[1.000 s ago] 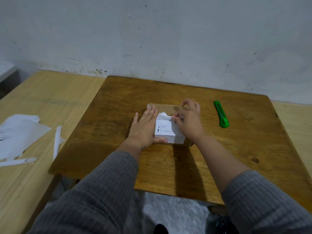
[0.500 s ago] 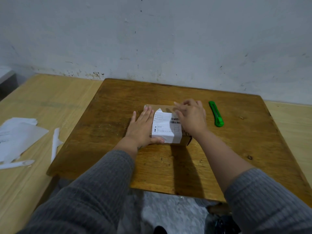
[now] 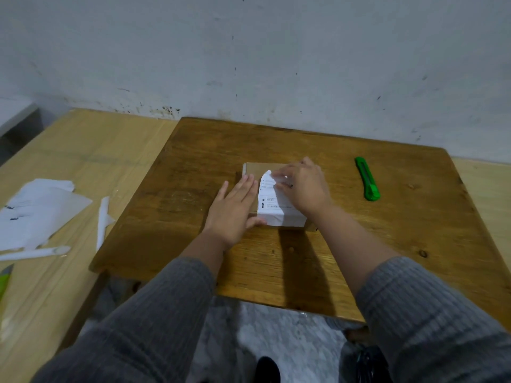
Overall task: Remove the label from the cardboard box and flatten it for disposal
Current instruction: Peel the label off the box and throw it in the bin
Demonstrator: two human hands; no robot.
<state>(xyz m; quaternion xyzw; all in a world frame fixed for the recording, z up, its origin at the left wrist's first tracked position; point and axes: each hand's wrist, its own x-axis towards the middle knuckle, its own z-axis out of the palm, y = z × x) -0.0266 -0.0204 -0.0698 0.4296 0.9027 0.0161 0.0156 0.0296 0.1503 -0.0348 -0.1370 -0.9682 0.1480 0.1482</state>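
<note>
A small brown cardboard box (image 3: 258,170) lies in the middle of the dark wooden table (image 3: 304,266). A white shipping label (image 3: 269,207) covers its top and wraps over the near side; its far left corner is peeled up and curled. My left hand (image 3: 233,210) lies flat with fingers apart against the box's left side, thumb at the near edge. My right hand (image 3: 302,186) rests on the label's right part, fingertips pinching the lifted far edge.
A green utility knife (image 3: 367,179) lies to the right of the box. On the lighter table (image 3: 83,150) at the left sit white paper sheets (image 3: 36,211), paper strips (image 3: 103,219) and a green-handled tool (image 3: 4,280) at the frame's edge. A wall stands behind.
My right hand moved from the label's right far edge toward the middle and again lifts the far corner, which had lain flatter half a second ago. My left hand stays pressed on the box.
</note>
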